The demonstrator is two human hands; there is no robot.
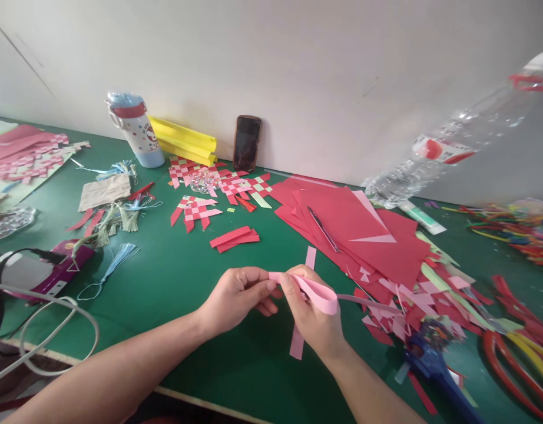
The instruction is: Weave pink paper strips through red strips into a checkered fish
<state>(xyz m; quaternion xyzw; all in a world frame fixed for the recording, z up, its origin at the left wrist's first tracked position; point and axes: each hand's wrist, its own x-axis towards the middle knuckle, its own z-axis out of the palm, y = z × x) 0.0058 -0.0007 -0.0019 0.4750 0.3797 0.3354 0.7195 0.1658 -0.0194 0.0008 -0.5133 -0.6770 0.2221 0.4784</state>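
Paper strip [325,300], pale pink, bends into a loop above a green tabletop [165,271], held between a person's bare hands. The left hand [234,299] has thumb and forefinger pinched together on its left end, while the right hand [315,324] clamps the doubled band between thumb and fingers, the loop bulging toward the right. A second pink strip [296,343] runs out above and below the right hand; whether the fingers grip it is hard to tell. Beyond lie red paper strips [236,239] and a checkered woven paper piece [194,212]. At right, a pen [323,228] rests on red paper sheets [357,215], near a tilted plastic bottle [457,144]. A smartphone [247,143] leans against the pale wall [298,76].
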